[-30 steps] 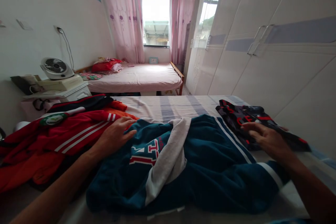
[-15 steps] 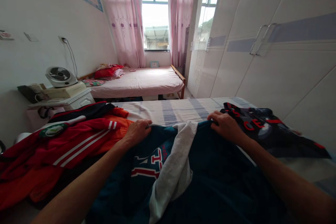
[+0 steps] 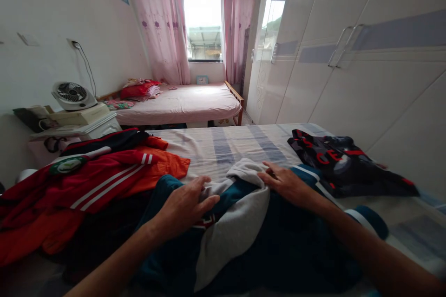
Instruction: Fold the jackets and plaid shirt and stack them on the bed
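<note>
A dark teal hooded sweatshirt [image 3: 285, 236] with a grey hood lining [image 3: 237, 227] lies in front of me on the bed. Part of its red and white chest lettering shows beside the lining. Over the left of the hood rests my left hand [image 3: 190, 199], open, thumb apart from the fingers. My right hand [image 3: 287, 183] touches the hood's right edge with thumb and fingertips spread. White-striped teal bands appear beyond and beside my right forearm. The garment's lower part is in shadow.
Red and orange clothes [image 3: 114, 176] are heaped at left. A dark garment with red letters [image 3: 334, 158] lies at right on the striped sheet [image 3: 240, 141]. Beyond are a pink bed [image 3: 188, 102], a small fan [image 3: 73, 95] and a white wardrobe [image 3: 369, 83].
Both hands have let go of the sweatshirt's stretched upper edge and moved to the hood. The fabric has slackened and bunched, and its striped bands have come into view at right.
</note>
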`<state>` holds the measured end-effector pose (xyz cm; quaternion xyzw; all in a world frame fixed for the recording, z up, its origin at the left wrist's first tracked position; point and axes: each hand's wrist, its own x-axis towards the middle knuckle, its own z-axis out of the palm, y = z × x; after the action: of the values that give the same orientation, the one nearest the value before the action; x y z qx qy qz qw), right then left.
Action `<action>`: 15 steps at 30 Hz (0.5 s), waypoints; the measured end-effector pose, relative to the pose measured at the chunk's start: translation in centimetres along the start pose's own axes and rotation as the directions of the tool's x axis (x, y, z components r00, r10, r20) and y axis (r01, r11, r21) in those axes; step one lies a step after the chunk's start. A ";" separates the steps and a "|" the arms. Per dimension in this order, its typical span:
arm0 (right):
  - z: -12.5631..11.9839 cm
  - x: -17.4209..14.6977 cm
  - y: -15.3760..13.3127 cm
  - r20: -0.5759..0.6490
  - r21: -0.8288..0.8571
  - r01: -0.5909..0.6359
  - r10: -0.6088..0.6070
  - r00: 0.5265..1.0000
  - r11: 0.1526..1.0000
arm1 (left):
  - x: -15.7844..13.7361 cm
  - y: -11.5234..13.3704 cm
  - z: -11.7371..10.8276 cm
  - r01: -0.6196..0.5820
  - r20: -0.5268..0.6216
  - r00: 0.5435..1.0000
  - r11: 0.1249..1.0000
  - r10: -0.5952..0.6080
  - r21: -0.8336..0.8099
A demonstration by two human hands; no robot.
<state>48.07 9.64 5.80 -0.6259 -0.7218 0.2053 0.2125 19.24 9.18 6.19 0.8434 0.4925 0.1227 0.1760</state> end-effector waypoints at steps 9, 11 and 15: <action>-3.9 -3.8 -0.1 -0.272 0.568 0.187 -0.032 0.962 0.802 | 2.2 -1.1 -0.9 -0.039 -0.151 0.988 0.993 0.021 -0.113; -6.5 -7.1 0.5 -0.325 0.672 0.202 0.038 0.945 0.713 | 2.0 -1.6 -2.0 -0.024 -0.257 0.965 0.963 -0.048 -0.270; -8.5 -11.4 2.7 -0.192 0.637 -0.020 0.183 0.964 0.771 | 1.8 -1.6 -3.2 0.040 -0.260 0.944 0.849 -0.205 -0.526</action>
<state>56.52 -0.99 10.72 -0.5773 -0.5448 0.3678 0.4844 17.63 12.08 8.48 0.7027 0.5164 0.3672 0.3236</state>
